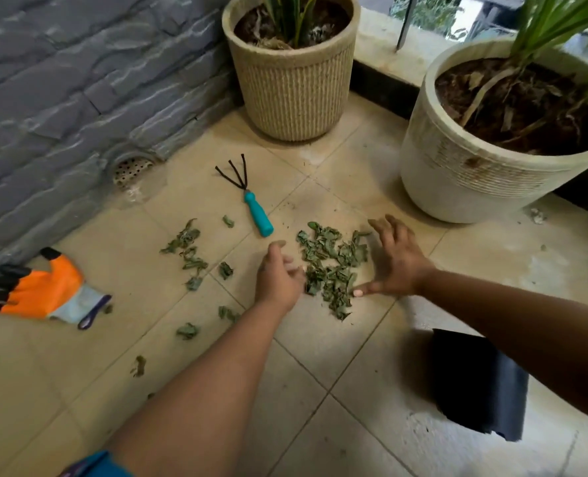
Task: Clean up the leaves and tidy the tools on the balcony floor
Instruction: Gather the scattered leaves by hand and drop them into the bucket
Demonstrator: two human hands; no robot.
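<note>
Hands bracket the leaf pile mid-floor: left hand loosely curled, empty, right hand splayed flat; hand rake beyond; no writing legible

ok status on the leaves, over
Left hand and right hand open, flanking main leaf pile. Scattered leaves still out left. Hand rake, glove untouched.

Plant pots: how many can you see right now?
2. A beige ribbed pot stands in the far corner by the grey stone wall; a larger white pot stands to its right, by the ledge. Others may sit beyond the frame.
</note>
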